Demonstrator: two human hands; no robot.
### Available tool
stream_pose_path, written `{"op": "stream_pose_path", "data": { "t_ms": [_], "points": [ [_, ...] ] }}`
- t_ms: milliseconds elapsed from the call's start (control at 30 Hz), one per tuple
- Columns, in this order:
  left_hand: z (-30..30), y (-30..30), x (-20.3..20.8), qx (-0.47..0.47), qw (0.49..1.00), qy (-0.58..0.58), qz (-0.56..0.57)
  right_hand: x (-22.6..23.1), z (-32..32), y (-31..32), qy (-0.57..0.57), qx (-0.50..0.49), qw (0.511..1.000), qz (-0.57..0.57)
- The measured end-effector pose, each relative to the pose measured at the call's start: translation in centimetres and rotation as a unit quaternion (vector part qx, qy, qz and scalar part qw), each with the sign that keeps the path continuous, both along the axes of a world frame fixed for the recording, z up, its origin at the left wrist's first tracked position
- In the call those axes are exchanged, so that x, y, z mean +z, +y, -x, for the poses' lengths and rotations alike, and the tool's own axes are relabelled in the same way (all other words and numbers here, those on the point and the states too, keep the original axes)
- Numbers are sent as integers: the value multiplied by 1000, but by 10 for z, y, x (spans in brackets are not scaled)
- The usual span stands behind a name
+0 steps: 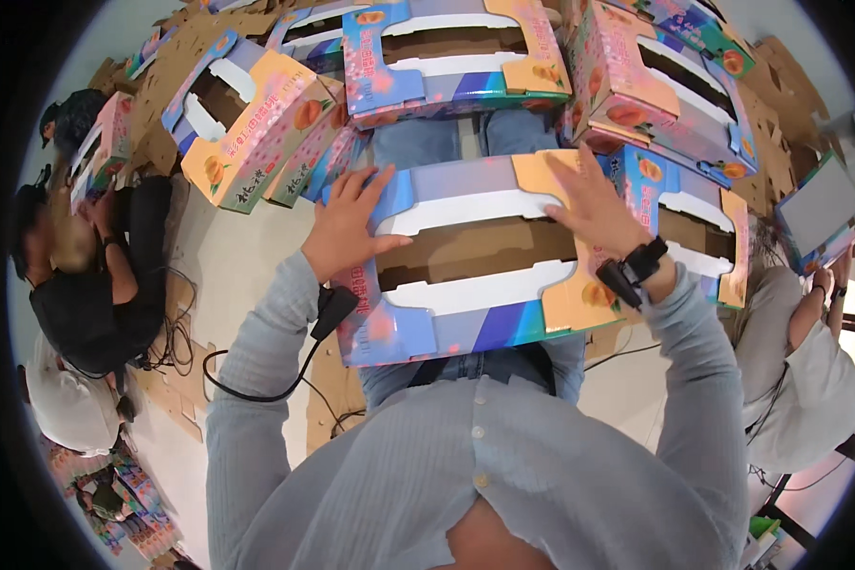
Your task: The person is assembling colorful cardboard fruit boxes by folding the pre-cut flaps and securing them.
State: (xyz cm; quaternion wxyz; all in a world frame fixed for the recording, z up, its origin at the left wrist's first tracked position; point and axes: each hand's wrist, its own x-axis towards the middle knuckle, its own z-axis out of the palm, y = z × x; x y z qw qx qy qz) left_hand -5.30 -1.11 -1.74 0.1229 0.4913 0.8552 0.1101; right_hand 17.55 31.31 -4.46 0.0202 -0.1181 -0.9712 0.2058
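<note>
Now your left hand [347,223] and right hand [594,204] rest on the carton [503,328] over your lap [416,142], fingers spread, clenching nothing; uneven pressure could crease its white flaps [480,291] or tip it.

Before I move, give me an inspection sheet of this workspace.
Surface: pale floor with brown cardboard sheets.
Job's things: fruit-printed carton with white-flapped top opening, apparently lying over the wearer's jeans.
Clutter: similar cartons ahead and to both sides.
Grips: left grip spread on the carton's blue end; right grip spread on its orange end.
Cables: black cable near the left wrist; tangled cables farther left.
Surroundings: co-worker in black, left; pale-shirted co-worker, right.
</note>
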Motion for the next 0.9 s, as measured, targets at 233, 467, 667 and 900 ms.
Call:
{"op": "stream_pose_path", "data": {
  "t_ms": [233,467,667,900],
  "points": [
    [21,-4,2,-35,998,-58,-1,7,-12,-24,26,6,1000,-5],
    [8,21,1,-60,996,66,18,44,1,-22,37,28,992,-116],
    [0,33,-17,-95,987,127,11,26,14,-9,-83,105,985,-108],
    [-1,35,-20,-87,981,172,-3,15,20,-9,-85,103,984,-115]
  ]
}}
